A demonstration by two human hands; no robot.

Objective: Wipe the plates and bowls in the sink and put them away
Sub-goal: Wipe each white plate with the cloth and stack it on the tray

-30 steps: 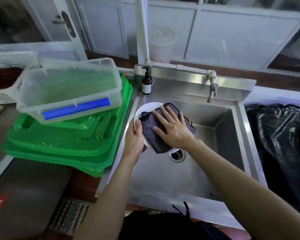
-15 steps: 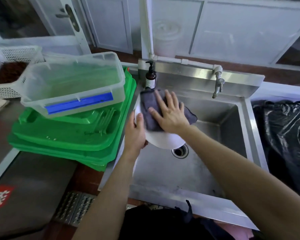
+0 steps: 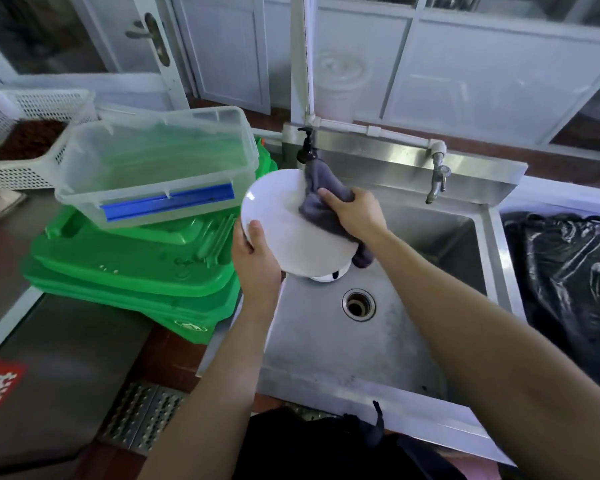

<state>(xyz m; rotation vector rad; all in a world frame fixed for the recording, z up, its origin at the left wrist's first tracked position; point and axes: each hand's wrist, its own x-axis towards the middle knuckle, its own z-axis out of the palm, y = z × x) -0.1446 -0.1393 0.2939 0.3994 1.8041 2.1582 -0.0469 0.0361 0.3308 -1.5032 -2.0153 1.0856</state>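
Gripping white plate [image 3: 284,230] rim, left hand [image 3: 257,258], right hand [image 3: 355,213] fingers bunching grey cloth [image 3: 317,192]

clear plastic bin [image 3: 153,168] on stacked green trays [image 3: 132,271], soap bottle [image 3: 307,152], black bag [image 3: 565,271]

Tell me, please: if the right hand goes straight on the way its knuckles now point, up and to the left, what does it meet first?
The right hand grips the grey cloth against the white plate. Beyond the plate's far rim, the dark pump bottle probably comes first, though depth is unclear.
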